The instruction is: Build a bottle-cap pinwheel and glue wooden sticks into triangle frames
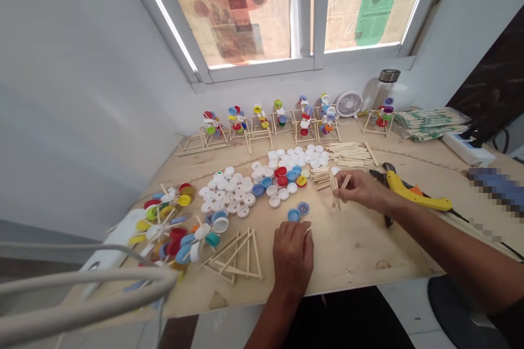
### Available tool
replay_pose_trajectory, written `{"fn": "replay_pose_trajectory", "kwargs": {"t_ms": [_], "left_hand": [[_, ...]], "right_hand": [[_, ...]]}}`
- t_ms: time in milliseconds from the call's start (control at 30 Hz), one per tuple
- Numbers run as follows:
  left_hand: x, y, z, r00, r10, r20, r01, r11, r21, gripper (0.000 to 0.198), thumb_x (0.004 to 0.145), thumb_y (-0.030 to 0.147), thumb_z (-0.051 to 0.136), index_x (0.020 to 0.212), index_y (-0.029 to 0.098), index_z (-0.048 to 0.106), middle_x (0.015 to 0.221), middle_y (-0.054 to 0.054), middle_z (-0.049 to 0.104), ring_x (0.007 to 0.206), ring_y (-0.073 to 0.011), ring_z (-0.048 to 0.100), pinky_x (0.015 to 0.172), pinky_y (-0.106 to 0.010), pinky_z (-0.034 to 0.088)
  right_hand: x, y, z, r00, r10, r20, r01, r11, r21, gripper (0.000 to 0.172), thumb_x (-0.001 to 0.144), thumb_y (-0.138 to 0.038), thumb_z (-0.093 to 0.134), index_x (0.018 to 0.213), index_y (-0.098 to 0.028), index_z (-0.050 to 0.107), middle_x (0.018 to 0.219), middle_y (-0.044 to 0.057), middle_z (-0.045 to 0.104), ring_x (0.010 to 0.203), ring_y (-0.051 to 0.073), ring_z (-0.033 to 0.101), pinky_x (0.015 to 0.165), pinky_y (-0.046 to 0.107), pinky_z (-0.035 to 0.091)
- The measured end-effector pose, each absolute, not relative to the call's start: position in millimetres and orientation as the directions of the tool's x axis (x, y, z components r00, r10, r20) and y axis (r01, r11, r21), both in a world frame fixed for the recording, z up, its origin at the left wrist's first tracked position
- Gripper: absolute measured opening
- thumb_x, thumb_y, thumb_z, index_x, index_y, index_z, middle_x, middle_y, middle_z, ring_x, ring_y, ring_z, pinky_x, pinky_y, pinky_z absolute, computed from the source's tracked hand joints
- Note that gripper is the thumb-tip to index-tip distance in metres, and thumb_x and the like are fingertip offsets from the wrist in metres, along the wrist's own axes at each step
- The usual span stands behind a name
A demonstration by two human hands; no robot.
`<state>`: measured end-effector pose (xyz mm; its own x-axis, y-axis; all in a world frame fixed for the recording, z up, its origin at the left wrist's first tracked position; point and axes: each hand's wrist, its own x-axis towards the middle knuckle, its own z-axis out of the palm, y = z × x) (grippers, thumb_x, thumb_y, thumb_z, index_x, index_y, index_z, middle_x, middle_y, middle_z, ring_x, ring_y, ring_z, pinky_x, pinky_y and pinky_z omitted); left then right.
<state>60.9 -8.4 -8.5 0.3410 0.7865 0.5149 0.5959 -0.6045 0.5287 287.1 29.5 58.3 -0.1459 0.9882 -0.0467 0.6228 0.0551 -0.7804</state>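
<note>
My right hand (358,190) pinches a few short wooden sticks (335,192) above the table, just in front of a pile of short sticks (321,177). Near the table's front edge rests my left hand (292,251), its fingers curled together; whether something small is between thumb and fingertips cannot be made out. Just beyond it lie a blue cap (293,215) and a purple-blue cap (303,208). Triangular stick frames (241,256) lie to its left. White caps (229,191) spread over the middle, with red and blue caps (282,175) beside them.
A yellow glue gun (417,193) lies right of my right hand. Cap-and-stick wheels (172,223) are heaped at the left. Stick stands with colored caps (262,120) line the back, near a fan (349,104), a bottle (385,90) and bagged sticks (429,122).
</note>
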Motion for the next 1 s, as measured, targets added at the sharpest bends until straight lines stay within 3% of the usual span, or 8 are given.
{"fn": "replay_pose_trajectory", "kwargs": {"t_ms": [100, 267, 400, 500, 733, 1000], "left_hand": [[63.5, -9.8, -6.1, 0.352, 0.806, 0.476, 0.534, -0.591, 0.605, 0.018, 0.085, 0.016, 0.047, 0.095, 0.019, 0.062, 0.084, -0.005, 0.065, 0.081, -0.0191, 0.059, 0.073, -0.034, 0.044], [74.7, -9.4, -0.1, 0.398, 0.848, 0.349, 0.482, -0.517, 0.707, 0.019, 0.081, 0.023, 0.057, 0.099, 0.020, 0.063, 0.077, -0.002, 0.064, 0.076, -0.0170, 0.059, 0.072, -0.031, 0.045], [83.9, -10.4, 2.0, 0.438, 0.852, 0.285, 0.555, -0.506, 0.660, 0.004, 0.077, 0.020, 0.061, 0.080, 0.020, 0.064, 0.070, 0.000, 0.061, 0.071, -0.0162, 0.056, 0.067, -0.029, 0.042], [88.0, -12.5, 1.2, 0.439, 0.858, 0.267, 0.606, -0.502, 0.617, 0.008, 0.076, 0.015, 0.060, 0.070, 0.019, 0.060, 0.068, 0.000, 0.061, 0.071, -0.0164, 0.054, 0.065, -0.029, 0.039], [90.5, -16.6, 3.0, 0.477, 0.846, 0.240, 0.638, -0.521, 0.567, 0.013, 0.080, 0.012, 0.054, 0.069, 0.018, 0.058, 0.072, -0.002, 0.062, 0.073, -0.0179, 0.055, 0.066, -0.030, 0.037], [82.2, -14.0, 2.5, 0.590, 0.783, 0.199, 0.585, -0.584, 0.562, 0.016, 0.086, 0.018, 0.050, 0.074, 0.017, 0.060, 0.076, -0.004, 0.062, 0.075, -0.0180, 0.054, 0.067, -0.030, 0.037]], "right_hand": [[263.5, 14.1, 37.5, -0.180, 0.981, -0.072, 0.489, 0.026, -0.872, 0.022, 0.076, -0.040, 0.052, 0.069, -0.019, 0.046, 0.055, -0.005, 0.047, 0.051, 0.009, 0.047, 0.050, 0.022, 0.038], [246.1, -3.5, 29.9, -0.162, 0.984, -0.075, 0.405, -0.003, -0.914, 0.015, 0.075, -0.030, 0.056, 0.072, -0.019, 0.046, 0.057, -0.006, 0.046, 0.053, 0.008, 0.045, 0.049, 0.020, 0.035], [238.8, -18.2, 33.3, -0.133, 0.991, -0.035, 0.393, 0.020, -0.919, 0.011, 0.078, -0.026, 0.056, 0.074, -0.019, 0.048, 0.066, -0.004, 0.053, 0.062, 0.011, 0.052, 0.058, 0.022, 0.041], [235.7, -25.9, 32.5, -0.118, 0.993, 0.012, 0.435, 0.063, -0.898, 0.009, 0.079, -0.023, 0.054, 0.073, -0.019, 0.050, 0.068, -0.003, 0.054, 0.066, 0.011, 0.052, 0.063, 0.023, 0.041], [235.6, -34.5, 33.8, -0.147, 0.986, 0.078, 0.506, 0.143, -0.851, 0.004, 0.080, -0.019, 0.055, 0.077, -0.018, 0.056, 0.078, 0.000, 0.057, 0.073, 0.013, 0.054, 0.068, 0.025, 0.042], [234.5, -38.5, 29.7, -0.126, 0.988, 0.085, 0.438, 0.132, -0.889, 0.014, 0.082, -0.028, 0.058, 0.071, -0.019, 0.055, 0.079, 0.001, 0.056, 0.072, 0.013, 0.053, 0.067, 0.026, 0.042]]}}
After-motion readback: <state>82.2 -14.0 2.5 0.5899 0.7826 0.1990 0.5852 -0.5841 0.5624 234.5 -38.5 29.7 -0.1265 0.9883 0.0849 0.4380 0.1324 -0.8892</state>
